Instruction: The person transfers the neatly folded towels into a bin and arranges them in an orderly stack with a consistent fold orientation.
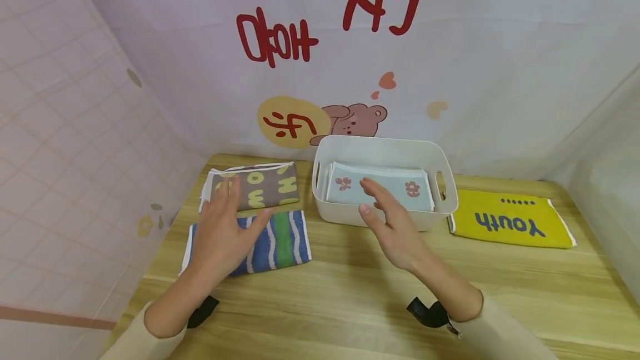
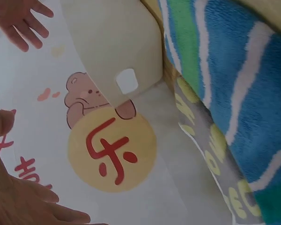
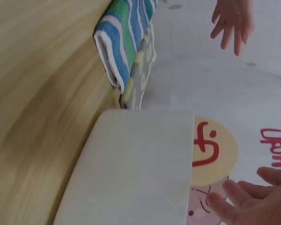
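Note:
My left hand (image 1: 222, 235) hovers over the blue and green striped towel (image 1: 282, 240), fingers spread and holding nothing. Behind that towel lies a folded grey towel (image 1: 272, 185) with yellow letters, partly hidden by the hand. My right hand (image 1: 395, 229) is held above the front rim of a white plastic basket (image 1: 332, 213), its fingers extended and nothing in them. Inside the basket rests a folded light blue towel (image 1: 380, 185) with a cherry and a flower on it. In the left wrist view the striped towel (image 2: 225, 70) fills the right side.
A folded yellow towel (image 1: 515, 221) marked "Youth" lies right of the basket, close against it. The wooden table (image 1: 320, 304) meets a white cloth backdrop (image 1: 200, 71) at its rear, with another gridded cloth (image 1: 60, 154) along the left.

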Motion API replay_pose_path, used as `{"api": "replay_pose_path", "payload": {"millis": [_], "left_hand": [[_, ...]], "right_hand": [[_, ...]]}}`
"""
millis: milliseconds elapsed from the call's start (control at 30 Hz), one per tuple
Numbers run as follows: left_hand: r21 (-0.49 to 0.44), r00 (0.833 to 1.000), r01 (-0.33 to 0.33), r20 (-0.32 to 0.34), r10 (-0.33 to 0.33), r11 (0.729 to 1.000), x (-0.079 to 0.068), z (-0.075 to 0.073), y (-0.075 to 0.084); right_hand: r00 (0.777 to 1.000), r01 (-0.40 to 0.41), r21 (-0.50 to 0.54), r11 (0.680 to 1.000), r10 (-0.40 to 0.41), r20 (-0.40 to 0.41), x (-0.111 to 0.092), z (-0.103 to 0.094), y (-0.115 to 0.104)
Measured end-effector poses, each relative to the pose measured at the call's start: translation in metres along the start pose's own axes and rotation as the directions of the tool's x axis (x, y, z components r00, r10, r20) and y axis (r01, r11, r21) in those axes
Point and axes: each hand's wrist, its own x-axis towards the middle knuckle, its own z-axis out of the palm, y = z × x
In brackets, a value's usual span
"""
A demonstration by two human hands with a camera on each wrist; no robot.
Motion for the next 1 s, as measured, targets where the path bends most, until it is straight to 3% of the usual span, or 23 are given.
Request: {"api": "replay_pose_path", "payload": {"millis": [167,400,667,900,1000], "left_hand": [[0.01,0.999,0.043,-0.019,-0.043,0.999,-0.004,-0.003,-0.016],[-0.021,0.994,0.109,-0.023,-0.11,0.994,-0.005,-0.015,-0.035],[-0.128,0.989,0.145,0.013,-0.144,0.981,-0.001,-0.029,-0.061],[-0.106,0.962,0.253,0.136,-0.238,0.962,0.0,-0.035,-0.081],[-0.101,0.953,0.27,0.169,-0.251,0.958,-0.001,-0.035,-0.091]], "right_hand": [[0.995,0.093,0.043,0.995,-0.094,0.024,0.003,0.016,-0.002],[0.968,0.203,0.158,0.966,-0.222,0.115,0.005,0.036,-0.002],[0.953,0.171,0.166,0.971,-0.206,0.224,0.012,0.055,-0.006],[0.95,0.093,0.188,0.978,-0.143,0.276,0.022,0.07,-0.006],[0.947,0.045,0.199,0.979,-0.105,0.304,0.024,0.078,-0.006]]}}
